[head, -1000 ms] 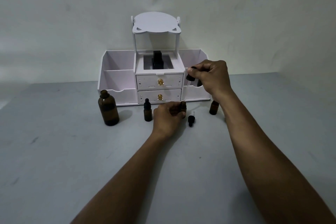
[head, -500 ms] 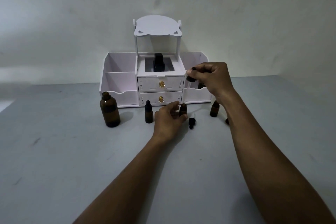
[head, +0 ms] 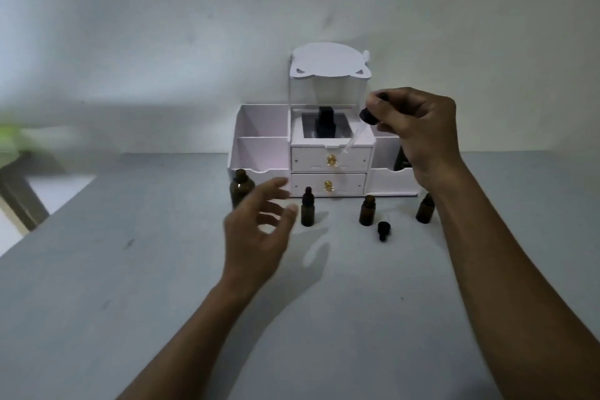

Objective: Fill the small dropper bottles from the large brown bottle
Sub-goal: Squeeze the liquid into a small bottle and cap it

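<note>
Far left, I've got the large brown bottle (head: pixel 241 185) standing upright on the grey desk (head: pixel 136 286), right at the front left corner of the white organizer (head: pixel 324 152), with its lower half hidden behind my left hand (head: pixel 259 230). That left hand is spread wide, fingers loose, gripping nothing, hovering just in front of the big bottle and just beside a capped dropper bottle (head: pixel 307 207) that stands upright on the desk. Moving along, the organizer's two drawers with gold knobs sit stacked in the middle, and a dark blocky item (head: pixel 325 122) sits in the top compartment; I can't tell what it is. In front of the drawers, an open small bottle (head: pixel 367 210) stands uncapped, and a loose black cap (head: pixel 383 230) rests on the desk just beside it, nearer me. Up above, my right hand (head: pixel 418 130) is pinched around a dropper cap (head: pixel 368 116), the clear glass pipette (head: pixel 352 141) slanting down and left across the drawer fronts, well clear of any bottle. Lower right, another small bottle (head: pixel 425 209) stands by the right forearm, and something dark sits in the organizer's right compartment, mostly hidden behind the hand.
</note>
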